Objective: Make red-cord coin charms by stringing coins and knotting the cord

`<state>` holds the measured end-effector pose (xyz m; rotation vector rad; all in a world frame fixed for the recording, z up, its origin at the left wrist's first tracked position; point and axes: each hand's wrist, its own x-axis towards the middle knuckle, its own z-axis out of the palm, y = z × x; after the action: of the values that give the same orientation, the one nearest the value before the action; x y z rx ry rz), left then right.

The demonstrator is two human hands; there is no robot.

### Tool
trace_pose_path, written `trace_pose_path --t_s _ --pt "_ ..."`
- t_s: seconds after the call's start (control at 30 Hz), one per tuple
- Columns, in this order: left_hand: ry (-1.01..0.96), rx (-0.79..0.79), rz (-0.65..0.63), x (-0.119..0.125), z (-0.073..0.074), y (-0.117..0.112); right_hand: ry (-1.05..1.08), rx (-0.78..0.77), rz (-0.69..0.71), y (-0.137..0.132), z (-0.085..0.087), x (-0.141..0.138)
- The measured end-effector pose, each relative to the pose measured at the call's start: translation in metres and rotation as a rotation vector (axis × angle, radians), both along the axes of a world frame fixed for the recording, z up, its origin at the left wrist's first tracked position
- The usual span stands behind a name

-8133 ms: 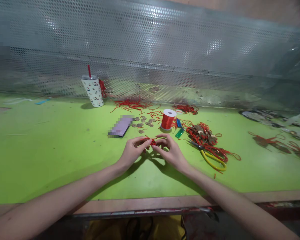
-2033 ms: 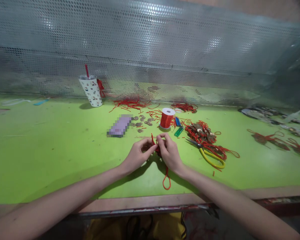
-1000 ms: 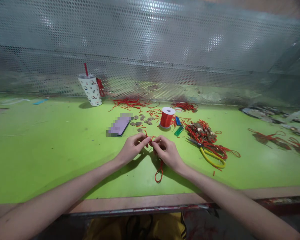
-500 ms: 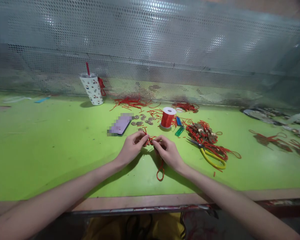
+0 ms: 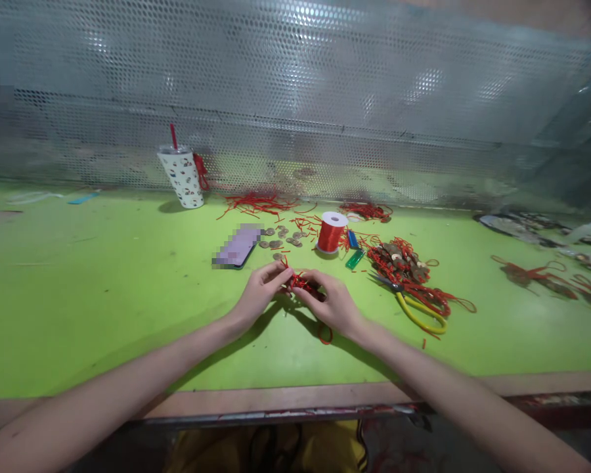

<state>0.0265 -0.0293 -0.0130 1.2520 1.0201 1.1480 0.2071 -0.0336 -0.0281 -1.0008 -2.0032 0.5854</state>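
Nearest, see the bare front of the worktop (image 5: pixel 266 368), then, hanging just below the right grip (image 5: pixel 335 302), a loop of red cord (image 5: pixel 326 343), seemingly part of the same held piece. Between both grips, find the knotted red cord (image 5: pixel 299 282), pinched by the left grip (image 5: pixel 262 289) between thumb and fingers, with a short end sticking up, and held narrowly by the curled right grip. Cannot tell the contents of the shaded right palm. Could slip from the pinch with so short an end to hold; could loosen or skew the knot by tugging unevenly; could snag the loop by twisting the right grip. To the right of the right grip, note scissors (image 5: pixel 398 288) with blades pointing toward it: could nick the cord with a careless sweep. Just past them, see a heap of corded coins (image 5: pixel 398 263). Beyond the left grip, find a phone (image 5: pixel 239 245) and loose coins (image 5: pixel 274 244); straight ahead of the right grip, an upright spool (image 5: pixel 331 234), easy to topple by reaching hastily. Farther, see red offcuts (image 5: pixel 259 203), then a patterned cup (image 5: pixel 182 179), left of both grips.
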Motion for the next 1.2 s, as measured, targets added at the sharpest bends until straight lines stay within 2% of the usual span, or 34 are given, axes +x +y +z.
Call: trace_pose_path --t_s 0.1,0.3,0.47,0.7,1.0,1.2 --pt "-0.020 -0.011 -0.010 0.0005 0.0000 -0.0012 0.060 0.029 0.024 -0.0001 0.0017 0.0004" --pt "-0.014 -0.022 0.001 0.0007 0.0001 -0.0025 0.200 -0.058 0.046 -0.0015 -0.0006 -0.0023" --pt "0.072 0.061 0.037 -0.0003 -0.0023 -0.0008 0.190 -0.083 -0.019 -0.0017 -0.0011 -0.0036" --pt "0.085 0.121 0.060 -0.0007 -0.0006 -0.0040 0.188 -0.059 -0.063 0.0001 0.0006 -0.0044" --pt "-0.001 0.032 0.055 0.0025 0.0015 -0.0050 0.284 -0.095 -0.051 0.0016 0.0016 -0.0030" --pt "-0.061 -0.016 0.083 0.0028 -0.0002 -0.0042 0.317 -0.059 -0.038 0.0036 0.0012 -0.0025"
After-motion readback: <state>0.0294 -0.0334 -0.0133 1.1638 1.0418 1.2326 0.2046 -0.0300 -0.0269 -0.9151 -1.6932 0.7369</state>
